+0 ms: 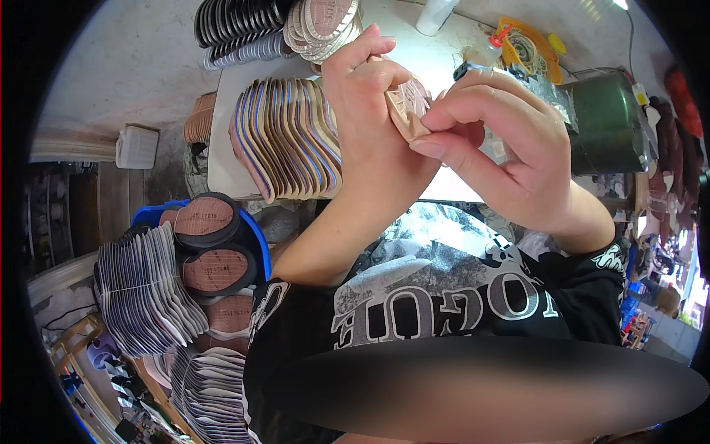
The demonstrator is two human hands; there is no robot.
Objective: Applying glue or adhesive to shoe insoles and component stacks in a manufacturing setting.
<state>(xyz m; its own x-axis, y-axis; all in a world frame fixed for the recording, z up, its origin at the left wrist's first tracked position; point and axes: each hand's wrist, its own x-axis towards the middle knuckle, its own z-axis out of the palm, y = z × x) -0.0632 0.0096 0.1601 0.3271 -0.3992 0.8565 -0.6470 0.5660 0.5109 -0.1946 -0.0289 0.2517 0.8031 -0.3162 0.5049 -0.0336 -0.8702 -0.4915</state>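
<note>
Hands, left [373, 129] and right [503, 140], pinch a tan, seemingly leathery insole [408, 111].

Hidden and blurred parts
The left hand [377, 140] and right hand [503, 148] cover most of the tan flat insole [409, 109]; a grey blurred oval [488, 392] masks the lower frame.

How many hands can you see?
2. The left hand and the right hand meet above the white table, both pinching one tan sole piece between them. No other person's hands show.
</note>
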